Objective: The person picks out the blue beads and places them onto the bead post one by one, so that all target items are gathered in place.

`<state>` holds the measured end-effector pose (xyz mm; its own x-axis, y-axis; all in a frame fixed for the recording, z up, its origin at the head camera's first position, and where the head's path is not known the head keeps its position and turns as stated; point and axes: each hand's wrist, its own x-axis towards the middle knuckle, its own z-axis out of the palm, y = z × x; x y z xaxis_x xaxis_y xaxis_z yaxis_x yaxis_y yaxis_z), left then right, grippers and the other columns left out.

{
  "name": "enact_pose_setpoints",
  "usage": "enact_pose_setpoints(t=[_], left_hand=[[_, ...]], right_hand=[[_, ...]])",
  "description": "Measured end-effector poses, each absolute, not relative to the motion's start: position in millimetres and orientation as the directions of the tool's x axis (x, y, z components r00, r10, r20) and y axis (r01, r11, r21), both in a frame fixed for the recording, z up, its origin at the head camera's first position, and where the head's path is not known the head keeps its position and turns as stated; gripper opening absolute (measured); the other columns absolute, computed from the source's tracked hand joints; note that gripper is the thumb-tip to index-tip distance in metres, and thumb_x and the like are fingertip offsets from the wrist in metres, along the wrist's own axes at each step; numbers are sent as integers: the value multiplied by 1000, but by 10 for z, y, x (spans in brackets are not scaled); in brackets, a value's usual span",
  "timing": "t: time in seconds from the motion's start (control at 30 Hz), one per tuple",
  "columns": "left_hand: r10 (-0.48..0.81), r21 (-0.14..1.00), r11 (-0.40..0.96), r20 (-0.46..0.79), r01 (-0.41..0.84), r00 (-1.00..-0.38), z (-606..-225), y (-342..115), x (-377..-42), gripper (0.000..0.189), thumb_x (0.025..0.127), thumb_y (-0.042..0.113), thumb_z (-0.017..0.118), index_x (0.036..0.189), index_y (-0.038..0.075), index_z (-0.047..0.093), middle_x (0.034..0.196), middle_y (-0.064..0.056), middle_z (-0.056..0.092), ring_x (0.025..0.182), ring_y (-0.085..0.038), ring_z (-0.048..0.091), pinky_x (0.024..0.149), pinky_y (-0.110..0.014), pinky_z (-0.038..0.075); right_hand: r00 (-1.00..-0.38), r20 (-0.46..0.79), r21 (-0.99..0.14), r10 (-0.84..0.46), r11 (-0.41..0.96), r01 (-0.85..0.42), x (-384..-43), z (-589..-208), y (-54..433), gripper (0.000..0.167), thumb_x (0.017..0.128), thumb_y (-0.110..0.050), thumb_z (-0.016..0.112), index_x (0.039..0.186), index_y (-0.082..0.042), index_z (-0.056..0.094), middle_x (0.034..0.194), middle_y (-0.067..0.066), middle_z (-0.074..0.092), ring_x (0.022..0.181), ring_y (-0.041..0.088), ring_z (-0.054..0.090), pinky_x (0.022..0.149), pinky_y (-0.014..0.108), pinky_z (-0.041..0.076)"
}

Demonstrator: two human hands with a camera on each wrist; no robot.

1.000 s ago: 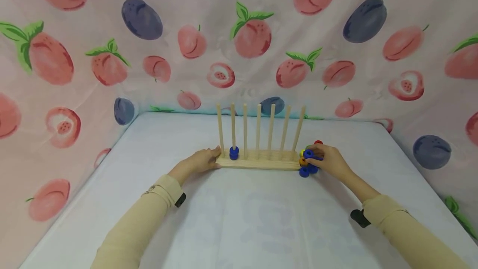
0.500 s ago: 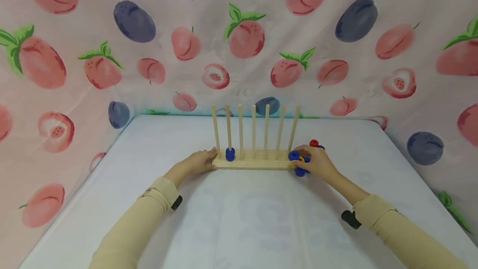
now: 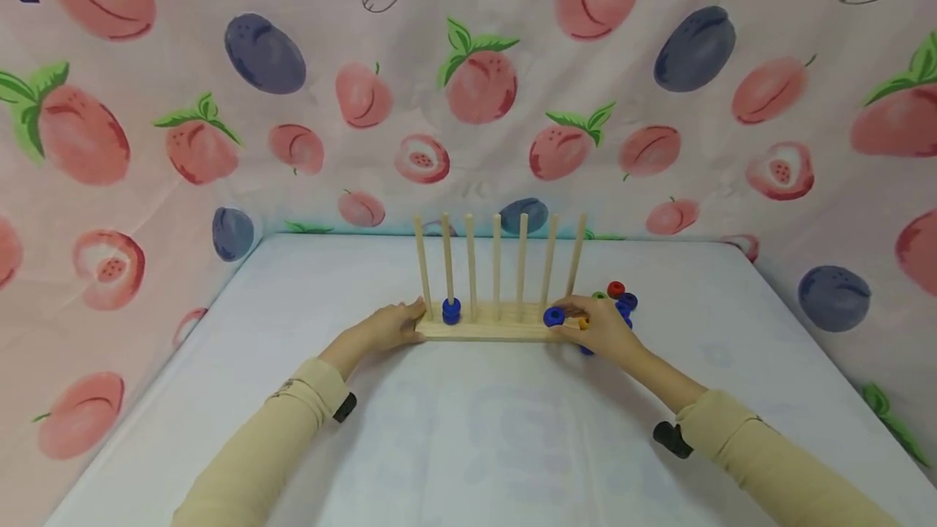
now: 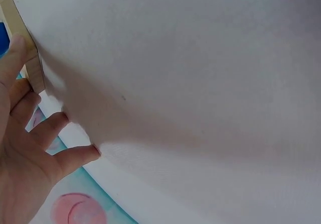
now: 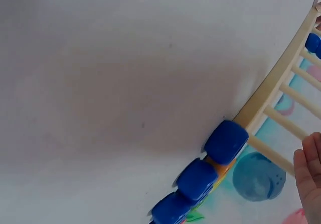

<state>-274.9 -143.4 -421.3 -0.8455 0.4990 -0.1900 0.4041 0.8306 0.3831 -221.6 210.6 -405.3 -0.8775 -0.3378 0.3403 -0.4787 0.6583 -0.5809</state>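
Observation:
A wooden peg rack with a row of upright pegs stands on the white table. Two blue beads are stacked low on its second peg from the left. My left hand holds the rack's left end; the left wrist view has the thumb on the wood and the other fingers spread behind. Between thumb and fingertips, my right hand pinches a blue bead in front of the rack's right-hand pegs. In the right wrist view only part of that hand shows, and the pinched bead is out of sight.
Loose beads lie by the rack's right end: a red bead, a green bead, an orange bead and several blue beads, partly behind my right hand. A fruit-patterned cloth hangs behind the table.
My right hand has carried the blue bead left, from the loose beads to in front of the rack's right part. My left hand keeps its place at the rack's left end.

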Motion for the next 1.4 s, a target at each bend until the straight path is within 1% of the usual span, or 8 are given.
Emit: enact_pose_setpoints(t=[0.13, 0.3, 0.47, 0.63, 0.83, 1.03, 1.13, 1.4], left_hand=[[502, 384, 827, -174, 412, -847, -4209, -1427, -2740, 67, 93, 30, 59, 146, 2, 28, 148, -22, 32, 133, -48, 33, 111, -58, 28], [501, 374, 830, -175, 413, -848, -4212, -1431, -2734, 67, 92, 30, 59, 145, 2, 29, 149, -20, 31, 133, -48, 33, 110, -60, 28], [489, 369, 837, -174, 404, -854, -4229, -1447, -2731, 66, 93, 30, 59, 145, 3, 31, 150, -18, 31, 134, -47, 33, 108, -65, 27], [487, 361, 840, -176, 404, -855, -4233, -1446, -2725, 66, 93, 31, 58, 146, 3, 29, 149, -20, 31, 134, -47, 33, 107, -67, 26], [485, 370, 841, -189, 396, -854, -4203, -1443, -2717, 67, 94, 31, 57, 146, 2, 27, 150, -20, 30, 135, -47, 31, 108, -66, 25], [491, 374, 836, -180, 402, -853, -4204, -1429, -2730, 67, 94, 31, 57, 146, 2, 27, 148, -22, 32, 134, -48, 31, 109, -65, 25], [487, 375, 838, -189, 396, -853, -4206, -1425, -2735, 67, 94, 31, 57, 147, 2, 26, 149, -21, 31, 135, -47, 31, 109, -66, 24], [492, 379, 834, -185, 400, -850, -4208, -1428, -2730, 66, 94, 30, 58, 146, 2, 28, 149, -21, 31, 134, -48, 31, 108, -66, 24]], right_hand=[[-866, 361, -589, -346, 635, -499, -2207, -4051, 2010, 30, 80, -11, 75, 106, 3, 67, 97, 16, 72, 89, 30, 68, 82, 48, 56], [-859, 350, -588, -374, 626, -512, -2173, -4056, 1863, 32, 77, -12, 77, 105, 2, 68, 98, 15, 72, 88, 27, 68, 83, 45, 56], [-826, 376, -572, -421, 596, -564, -2132, -4060, 1722, 30, 77, -10, 77, 103, 2, 69, 99, 15, 72, 85, 24, 69, 81, 42, 57], [-801, 416, -593, -431, 538, -598, -2105, -4053, 1619, 28, 76, -9, 77, 101, 2, 69, 97, 13, 73, 84, 23, 69, 79, 40, 58], [-820, 387, -624, -422, 535, -570, -2067, -4058, 1533, 31, 78, -11, 76, 105, 1, 68, 102, 14, 72, 88, 24, 68, 82, 43, 57], [-810, 400, -583, -429, 562, -586, -2058, -4071, 1450, 34, 79, -13, 76, 108, 1, 67, 103, 12, 72, 89, 22, 69, 84, 38, 57], [-806, 416, -582, -421, 558, -592, -2063, -4065, 1400, 36, 79, -14, 76, 109, 2, 66, 103, 12, 72, 90, 23, 69, 84, 38, 57], [-839, 402, -650, -365, 532, -543, -2071, -4036, 1310, 37, 80, -13, 74, 112, 2, 65, 107, 14, 70, 91, 25, 68, 86, 42, 56]])
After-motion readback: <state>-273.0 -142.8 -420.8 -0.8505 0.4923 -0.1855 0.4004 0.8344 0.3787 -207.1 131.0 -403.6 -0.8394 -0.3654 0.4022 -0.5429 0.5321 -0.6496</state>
